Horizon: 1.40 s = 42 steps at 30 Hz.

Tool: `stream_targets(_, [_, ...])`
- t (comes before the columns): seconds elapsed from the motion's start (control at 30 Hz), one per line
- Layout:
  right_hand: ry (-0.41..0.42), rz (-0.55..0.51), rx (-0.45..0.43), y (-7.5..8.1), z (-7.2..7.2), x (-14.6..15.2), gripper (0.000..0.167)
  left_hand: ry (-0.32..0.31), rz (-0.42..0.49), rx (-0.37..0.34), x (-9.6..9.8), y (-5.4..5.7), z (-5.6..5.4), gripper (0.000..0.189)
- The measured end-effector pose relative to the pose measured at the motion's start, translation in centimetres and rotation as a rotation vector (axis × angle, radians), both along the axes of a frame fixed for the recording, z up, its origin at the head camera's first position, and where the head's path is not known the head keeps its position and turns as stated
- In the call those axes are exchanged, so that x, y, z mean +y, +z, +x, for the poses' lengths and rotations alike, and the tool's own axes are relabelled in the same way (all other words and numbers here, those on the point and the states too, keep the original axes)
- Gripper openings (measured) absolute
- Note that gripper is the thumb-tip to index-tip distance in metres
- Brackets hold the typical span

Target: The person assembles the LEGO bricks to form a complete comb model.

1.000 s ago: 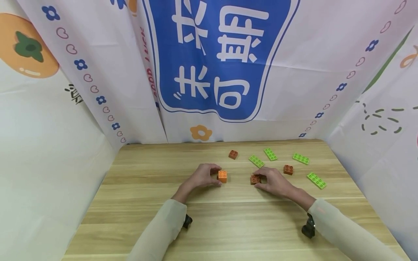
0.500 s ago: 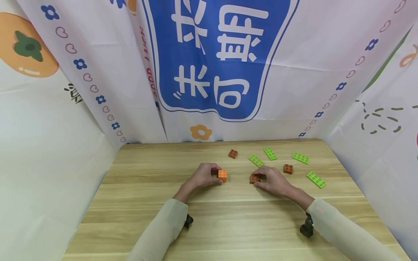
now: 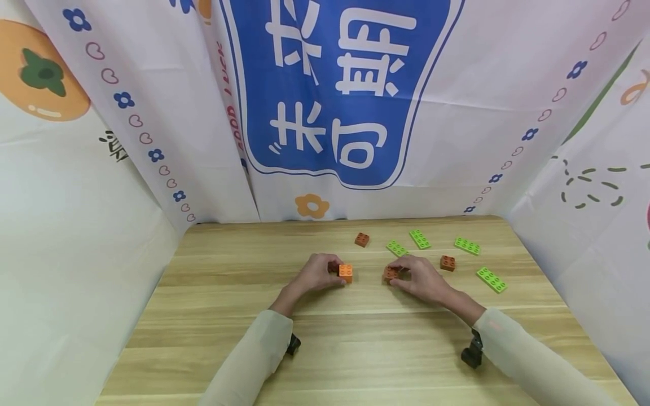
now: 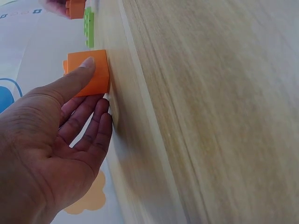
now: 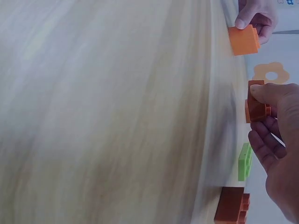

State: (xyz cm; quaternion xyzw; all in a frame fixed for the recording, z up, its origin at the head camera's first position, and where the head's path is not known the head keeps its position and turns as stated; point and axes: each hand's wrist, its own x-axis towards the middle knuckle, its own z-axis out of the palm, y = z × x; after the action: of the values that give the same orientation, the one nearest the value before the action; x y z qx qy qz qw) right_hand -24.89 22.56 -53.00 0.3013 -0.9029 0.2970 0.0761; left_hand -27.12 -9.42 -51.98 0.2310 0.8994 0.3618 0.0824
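Observation:
My left hand (image 3: 319,273) pinches an orange toy building brick (image 3: 345,273) between thumb and fingers near the middle of the table. The brick stands studs up, and the left wrist view shows the thumb on its plain side. Across a short gap, my right hand (image 3: 418,276) grips a reddish-brown two-by-two brick (image 3: 390,274), partly covered by the fingers in the head view. In the right wrist view this brown brick (image 5: 257,105) has the thumb on its side and its base close over the tabletop.
On the wooden table (image 3: 325,349), one brown brick (image 3: 362,239) lies at the back and another (image 3: 448,263) right of my right hand. Several flat lime-green plates, one (image 3: 491,279) at far right, lie around them. A printed cloth (image 3: 213,192) hangs behind the table.
My right hand has shifted slightly left with the brown brick, narrowing the gap to the orange one. The left hand has stayed in place on its brick.

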Motion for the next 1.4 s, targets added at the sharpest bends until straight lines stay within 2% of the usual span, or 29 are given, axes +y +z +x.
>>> stream_targets(0.3, [-0.018,-0.041,-0.028,0.9,-0.1,-1.1,0.04,0.01,0.007,-0.015,0.0,0.3,0.1,0.032])
stream_targets(0.6, [0.027,-0.108,-0.041,1.5,-0.2,-2.2,0.039,0.009,0.002,-0.017,-0.1,0.4,-0.1,0.031])
stream_targets(0.97, [0.06,-0.132,-0.018,1.7,-0.6,-3.8,0.038,-0.012,0.013,-0.012,-0.1,0.3,0.0,0.031])
stream_targets(1.1, [0.077,-0.153,-0.005,1.7,-0.9,-4.3,0.037,-0.002,0.018,-0.024,-0.1,0.2,-0.1,0.03])
stream_targets(1.4, [0.11,-0.166,0.004,1.9,-1.4,-5.6,0.037,-0.005,0.012,0.0,-0.1,0.4,0.0,0.031])
